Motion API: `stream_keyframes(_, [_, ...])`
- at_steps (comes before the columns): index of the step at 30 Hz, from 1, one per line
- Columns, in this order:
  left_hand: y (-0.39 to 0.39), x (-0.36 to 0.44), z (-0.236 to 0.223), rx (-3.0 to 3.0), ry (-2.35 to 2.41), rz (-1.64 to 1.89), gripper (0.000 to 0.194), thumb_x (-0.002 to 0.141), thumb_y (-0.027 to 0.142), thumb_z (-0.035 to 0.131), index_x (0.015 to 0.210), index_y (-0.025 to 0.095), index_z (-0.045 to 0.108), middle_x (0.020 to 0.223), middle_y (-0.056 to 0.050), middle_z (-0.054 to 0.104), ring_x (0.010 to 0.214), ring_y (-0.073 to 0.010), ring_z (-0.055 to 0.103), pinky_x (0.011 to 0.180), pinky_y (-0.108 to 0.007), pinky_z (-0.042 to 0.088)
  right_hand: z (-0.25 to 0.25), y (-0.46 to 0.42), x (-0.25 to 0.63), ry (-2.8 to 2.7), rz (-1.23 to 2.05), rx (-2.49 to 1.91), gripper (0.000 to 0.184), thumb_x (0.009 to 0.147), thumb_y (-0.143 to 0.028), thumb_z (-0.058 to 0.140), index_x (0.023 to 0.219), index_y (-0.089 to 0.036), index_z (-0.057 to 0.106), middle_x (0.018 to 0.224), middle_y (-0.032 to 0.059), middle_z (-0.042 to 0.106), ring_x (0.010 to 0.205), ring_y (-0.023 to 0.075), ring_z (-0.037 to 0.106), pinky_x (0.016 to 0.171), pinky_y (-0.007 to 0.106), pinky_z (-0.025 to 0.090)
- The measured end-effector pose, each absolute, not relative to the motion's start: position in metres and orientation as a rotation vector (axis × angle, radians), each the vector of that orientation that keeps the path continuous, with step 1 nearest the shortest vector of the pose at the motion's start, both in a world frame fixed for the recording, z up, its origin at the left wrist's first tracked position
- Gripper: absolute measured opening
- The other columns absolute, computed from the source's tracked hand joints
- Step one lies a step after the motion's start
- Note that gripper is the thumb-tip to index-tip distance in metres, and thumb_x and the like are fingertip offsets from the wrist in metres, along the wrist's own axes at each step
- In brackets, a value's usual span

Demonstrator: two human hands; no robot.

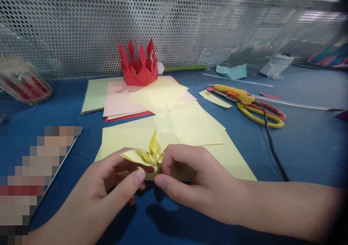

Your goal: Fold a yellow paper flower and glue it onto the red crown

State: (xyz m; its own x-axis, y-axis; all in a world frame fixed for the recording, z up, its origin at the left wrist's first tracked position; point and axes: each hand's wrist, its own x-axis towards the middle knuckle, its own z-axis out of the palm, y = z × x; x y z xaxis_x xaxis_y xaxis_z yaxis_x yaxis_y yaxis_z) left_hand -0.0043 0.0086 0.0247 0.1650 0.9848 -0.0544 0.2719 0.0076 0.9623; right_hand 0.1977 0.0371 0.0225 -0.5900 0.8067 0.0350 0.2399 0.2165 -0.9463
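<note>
Between my two hands is a small piece of folded yellow paper (154,154), with pointed petals spread upward and to the left. My left hand (108,187) grips it from the left, fingers underneath and thumb in front. My right hand (190,176) is closed at its right side, thumb and forefinger pinching near the petal edge. The fingers cover part of the paper's base. Sheets of pale yellow paper (130,134) lie on the blue table just beyond the hands.
A red folded-paper crown (140,76) stands on pink sheets (116,100) at the back. To the right lie a yellow glue gun (233,92), scissors (261,121) and a teal paper piece (231,71). A jar (25,80) is at left; a perforated metal panel (89,27) rises behind.
</note>
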Motion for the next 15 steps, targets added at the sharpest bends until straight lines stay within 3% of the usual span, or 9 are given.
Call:
stream_keyframes(4, [0.0069, -0.0073, 0.0244, 1.428, 1.297, 0.921, 0.024, 0.090, 0.047, 0.060, 0.089, 0.032, 0.079, 0.068, 0.003, 0.072, 0.055, -0.0121, 0.061, 0.051, -0.015, 0.055, 0.0220, 0.0364, 0.1982, -2.010, 1.188, -0.987, 0.030, 0.089, -0.029, 0.065, 0.068, -0.019, 0.046, 0.065, -0.0039, 0.049, 0.058, 0.0088, 0.043, 0.051, 0.020, 0.035])
stream_keyframes(8, [0.0087, -0.0044, 0.0281, 1.485, 1.347, 0.838, 0.015, 0.080, 0.034, 0.068, 0.070, 0.029, 0.077, 0.053, 0.005, 0.067, 0.045, -0.0115, 0.057, 0.044, -0.015, 0.050, 0.0210, 0.0368, 0.1976, -2.066, 1.068, -0.946, 0.028, 0.089, -0.022, 0.064, 0.067, -0.019, 0.046, 0.071, -0.0026, 0.049, 0.060, 0.0082, 0.045, 0.052, 0.019, 0.035])
stream_keyframes(11, [0.0099, 0.0001, 0.0299, 1.532, 1.403, 0.825, 0.010, 0.076, 0.033, 0.071, 0.070, 0.029, 0.078, 0.059, 0.004, 0.072, 0.044, -0.0103, 0.056, 0.044, -0.014, 0.048, 0.0185, 0.0372, 0.1975, -1.996, 1.134, -1.017, 0.026, 0.086, -0.022, 0.067, 0.072, -0.020, 0.045, 0.073, -0.0033, 0.049, 0.059, 0.0081, 0.044, 0.050, 0.020, 0.034])
stream_keyframes(15, [0.0105, -0.0011, 0.0268, 1.555, 1.383, 0.761, 0.010, 0.078, 0.036, 0.072, 0.075, 0.029, 0.077, 0.063, 0.004, 0.074, 0.047, -0.0102, 0.058, 0.046, -0.014, 0.048, 0.0124, 0.0375, 0.1976, -1.830, 1.366, -1.043, 0.024, 0.088, -0.029, 0.067, 0.094, -0.024, 0.045, 0.076, -0.0052, 0.051, 0.060, 0.0092, 0.048, 0.050, 0.020, 0.040])
